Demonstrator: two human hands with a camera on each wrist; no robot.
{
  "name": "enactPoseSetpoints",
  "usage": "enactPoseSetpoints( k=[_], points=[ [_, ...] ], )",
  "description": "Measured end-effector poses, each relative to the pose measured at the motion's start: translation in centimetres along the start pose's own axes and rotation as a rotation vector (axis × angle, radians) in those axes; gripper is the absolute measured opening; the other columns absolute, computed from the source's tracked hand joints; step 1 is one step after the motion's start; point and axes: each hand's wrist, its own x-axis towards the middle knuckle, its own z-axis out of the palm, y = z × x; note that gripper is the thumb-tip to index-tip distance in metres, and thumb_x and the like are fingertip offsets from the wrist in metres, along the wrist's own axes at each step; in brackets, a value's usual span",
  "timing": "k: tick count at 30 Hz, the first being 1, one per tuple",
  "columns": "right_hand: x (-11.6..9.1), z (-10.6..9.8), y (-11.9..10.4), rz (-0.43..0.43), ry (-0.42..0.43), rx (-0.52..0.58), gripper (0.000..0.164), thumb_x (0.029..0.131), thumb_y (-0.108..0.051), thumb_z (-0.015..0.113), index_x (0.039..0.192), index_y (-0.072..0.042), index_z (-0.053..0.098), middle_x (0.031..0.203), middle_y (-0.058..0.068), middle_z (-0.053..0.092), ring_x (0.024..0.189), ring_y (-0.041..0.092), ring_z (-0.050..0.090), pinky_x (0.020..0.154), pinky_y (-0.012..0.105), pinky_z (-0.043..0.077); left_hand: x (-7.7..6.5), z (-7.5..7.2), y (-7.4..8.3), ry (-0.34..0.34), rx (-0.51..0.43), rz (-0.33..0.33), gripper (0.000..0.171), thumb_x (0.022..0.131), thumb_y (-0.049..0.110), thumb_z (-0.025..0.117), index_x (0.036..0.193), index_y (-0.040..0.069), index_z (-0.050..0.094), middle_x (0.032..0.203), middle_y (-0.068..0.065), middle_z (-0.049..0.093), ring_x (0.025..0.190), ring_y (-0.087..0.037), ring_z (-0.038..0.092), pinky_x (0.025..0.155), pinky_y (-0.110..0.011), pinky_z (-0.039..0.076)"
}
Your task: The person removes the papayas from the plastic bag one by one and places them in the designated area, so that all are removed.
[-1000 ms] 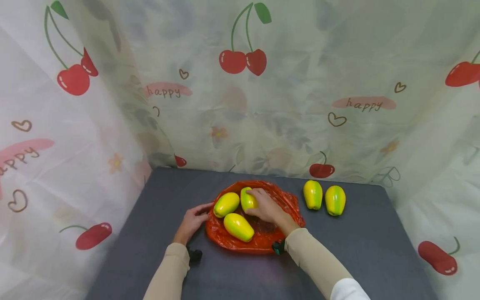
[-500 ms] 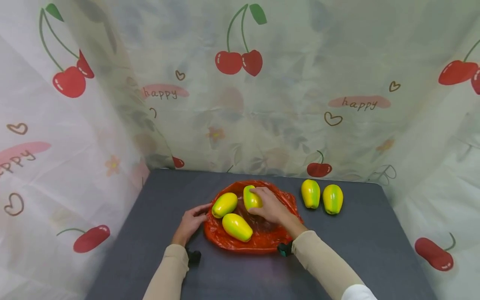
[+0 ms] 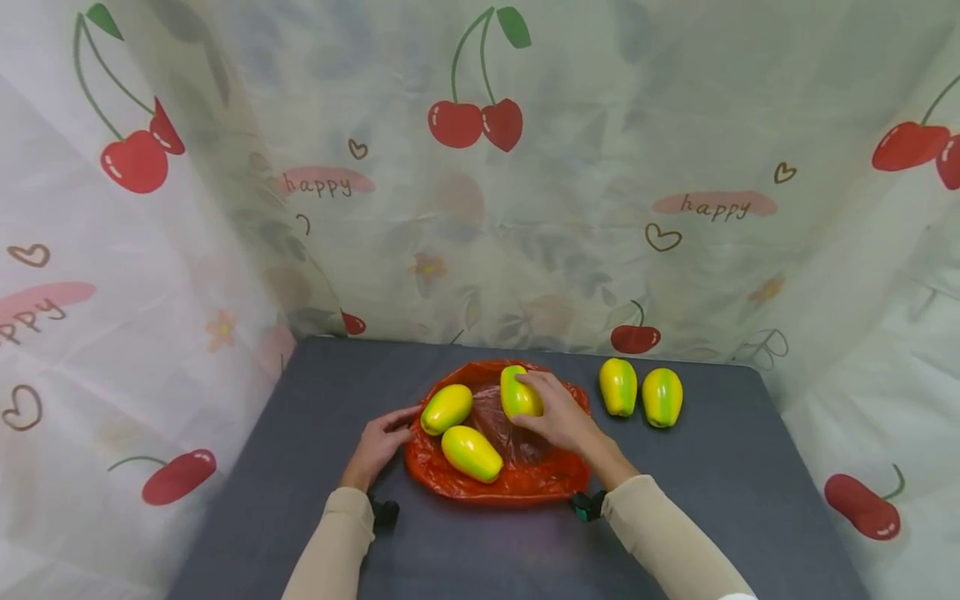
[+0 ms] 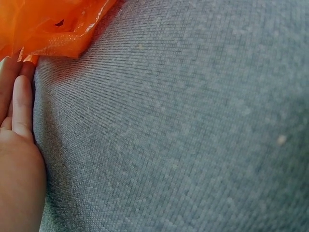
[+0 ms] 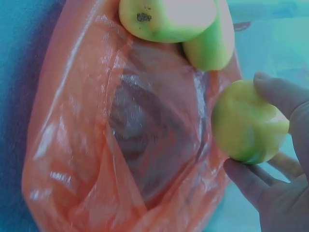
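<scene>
A red plastic bag lies spread on the table, its mouth turned up. Two yellow-green papayas rest in its left part, one papaya behind the other papaya. My right hand grips a third papaya between thumb and fingers, over the far side of the bag; the right wrist view shows this papaya in the fingers. At the bag's left edge, my left hand touches the rim with fairly straight fingers. The left wrist view shows its fingertips against the orange-red film.
Two more papayas stand right of the bag on the dark grey table: one papaya and, beside it, another papaya. A cherry-print curtain encloses the table's back and sides.
My right hand has moved to the right and slightly back with its papaya, away from the two others in the bag. The left hand stays at the rim.
</scene>
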Motion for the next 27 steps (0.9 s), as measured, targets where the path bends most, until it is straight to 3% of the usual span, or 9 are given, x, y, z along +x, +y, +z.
enactPoseSetpoints(
  k=[10, 21, 27],
  points=[
    [-1.5, -1.7, 1.1, -0.006, 0.069, 0.005, 0.072, 0.089, -0.035, 0.078, 0.152, -0.018, 0.047, 0.157, 0.013, 0.042, 0.138, 0.036, 0.050, 0.109, 0.056, 0.049, 0.1, -0.1, 0.1, -0.003, -0.006, -0.012, 0.045, 0.091, 0.016, 0.069, 0.132, 0.031, 0.069, 0.149, -0.001, 0.059, 0.145, -0.025, 0.049, 0.122, -0.050, 0.037],
    [-3.0, -4.1, 2.6, 0.047, 0.116, 0.013, 0.072, 0.090, -0.035, 0.077, 0.152, -0.016, 0.045, 0.159, 0.015, 0.038, 0.140, 0.038, 0.046, 0.108, 0.058, 0.050, 0.1, 0.0, 0.0, 0.002, 0.002, -0.001, 0.044, 0.092, 0.014, 0.067, 0.133, 0.030, 0.069, 0.148, -0.001, 0.060, 0.145, -0.025, 0.049, 0.122, -0.050, 0.037],
    [-3.9, -5.5, 3.5, 0.041, 0.157, -0.028, 0.073, 0.091, -0.033, 0.076, 0.153, -0.012, 0.044, 0.159, 0.020, 0.037, 0.141, 0.042, 0.044, 0.109, 0.062, 0.047, 0.1, -0.1, 0.1, -0.005, 0.013, -0.009, 0.044, 0.092, 0.016, 0.067, 0.134, 0.029, 0.068, 0.149, -0.004, 0.059, 0.144, -0.027, 0.049, 0.121, -0.051, 0.038]
  ],
)
